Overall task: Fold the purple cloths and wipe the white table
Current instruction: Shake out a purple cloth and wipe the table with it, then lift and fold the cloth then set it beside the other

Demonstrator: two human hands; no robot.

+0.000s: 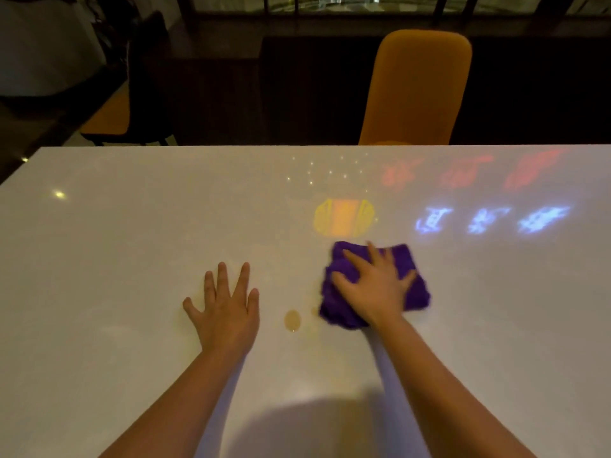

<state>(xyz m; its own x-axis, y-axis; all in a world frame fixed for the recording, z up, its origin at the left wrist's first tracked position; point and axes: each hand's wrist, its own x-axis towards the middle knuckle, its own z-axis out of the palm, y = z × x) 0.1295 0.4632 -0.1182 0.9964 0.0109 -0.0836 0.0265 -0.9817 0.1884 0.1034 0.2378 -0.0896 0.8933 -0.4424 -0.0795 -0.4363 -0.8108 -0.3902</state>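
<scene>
While the right hand (373, 285) presses flat on a folded purple cloth (410, 279) with its fingers spread, the left hand (224, 305) lies palm down on the bare white counter (115, 259), fingers wide and holding nothing. Taking the picture's centre as the dial, the cloth sits at about three o'clock, bunched a little under the palm, its edges blurred. From the cloth, a small yellowish puddle (292, 320) lies at about eight o'clock, near it, between the two hands; a fainter spot (314, 311) sits just beside the cloth's near left corner, and whether it touches the cloth cannot be told. Coloured light reflections (344, 219) show on the glossy surface at twelve o'clock from the cloth, yellow and orange closest, with red and blue shapes toward one and two o'clock. An orange chair (420, 90) stands beyond the counter's far edge, at about one o'clock from the centre.
</scene>
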